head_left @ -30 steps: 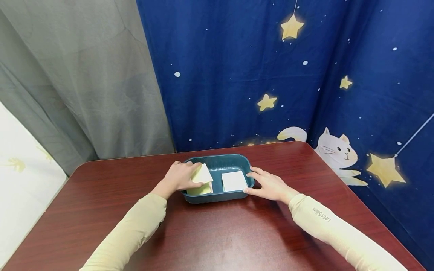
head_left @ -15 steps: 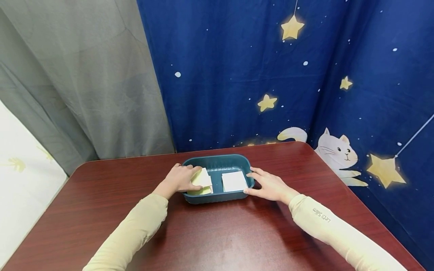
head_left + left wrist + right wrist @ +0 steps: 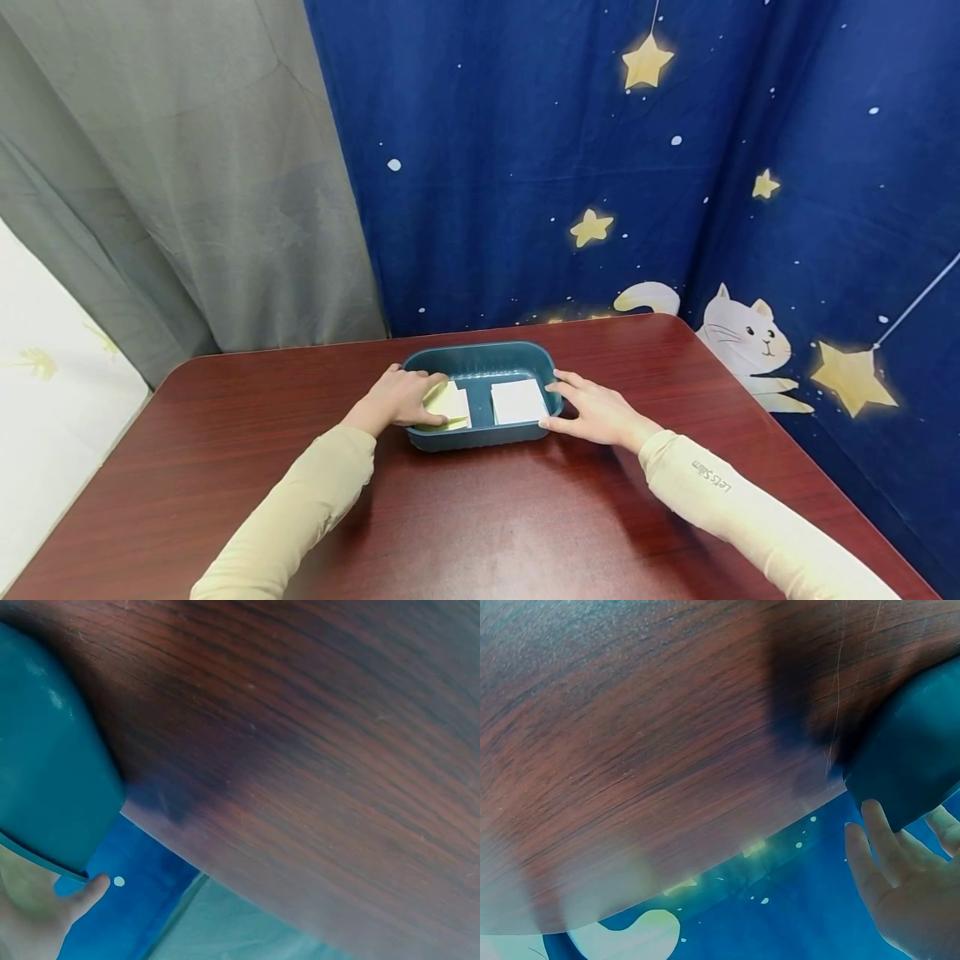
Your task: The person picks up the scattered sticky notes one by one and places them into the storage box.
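In the head view a dark teal plastic bin (image 3: 487, 436) stands on the table. My left hand (image 3: 393, 400) reaches over its left end and holds a pale yellow square paper pad (image 3: 447, 402) between thumb and fingers. That pad lies low in the bin, over other paper squares whose edges peek out; my hand hides its left side. A white square paper stack (image 3: 519, 402) lies in the bin's right half. My right hand (image 3: 596, 408) rests against the right end, fingers fairly straight on the outer wall and rim. Neither wrist view shows the bin's inside.
The dark red wooden table (image 3: 480, 517) has rounded far corners. A grey curtain (image 3: 187, 167) hangs behind it at left, and a blue curtain (image 3: 510, 167) with stars and a white cat hangs behind and to the right.
My left hand has lowered the pale yellow pad, from raised and tilted to nearly flat on the paper beneath, shifting slightly toward me. My right hand and the bin have stayed put.
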`<state>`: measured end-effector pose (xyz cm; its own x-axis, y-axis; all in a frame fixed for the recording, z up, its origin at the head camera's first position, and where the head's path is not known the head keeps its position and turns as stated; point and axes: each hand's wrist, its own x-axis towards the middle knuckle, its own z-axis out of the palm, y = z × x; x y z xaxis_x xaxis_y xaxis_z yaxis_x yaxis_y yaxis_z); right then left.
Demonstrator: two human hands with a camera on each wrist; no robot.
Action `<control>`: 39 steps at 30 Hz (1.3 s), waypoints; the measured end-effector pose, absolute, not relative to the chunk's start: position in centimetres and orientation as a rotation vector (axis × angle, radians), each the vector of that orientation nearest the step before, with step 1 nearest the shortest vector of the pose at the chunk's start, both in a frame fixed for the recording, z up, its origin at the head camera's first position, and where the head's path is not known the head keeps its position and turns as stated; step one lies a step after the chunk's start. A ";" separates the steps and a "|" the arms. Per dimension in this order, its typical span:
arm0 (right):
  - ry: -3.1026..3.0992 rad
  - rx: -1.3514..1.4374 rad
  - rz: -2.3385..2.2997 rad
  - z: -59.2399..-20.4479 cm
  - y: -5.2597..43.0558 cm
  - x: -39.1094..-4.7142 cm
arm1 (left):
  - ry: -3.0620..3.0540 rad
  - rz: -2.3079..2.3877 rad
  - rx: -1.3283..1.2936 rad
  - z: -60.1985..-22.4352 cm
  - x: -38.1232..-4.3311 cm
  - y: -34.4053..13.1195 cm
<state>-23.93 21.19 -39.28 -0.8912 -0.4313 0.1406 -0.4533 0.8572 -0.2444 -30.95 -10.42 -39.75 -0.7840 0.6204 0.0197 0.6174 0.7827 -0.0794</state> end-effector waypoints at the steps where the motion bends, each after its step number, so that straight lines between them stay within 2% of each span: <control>1: -2.951 0.700 0.417 -39.3 21.2 -23.9 | -2.928 0.107 -1.020 -39.7 -31.0 -10.4; 39: -2.941 0.705 0.438 -39.3 21.1 -23.8 | -3.147 0.122 -0.995 -39.1 -30.8 -9.9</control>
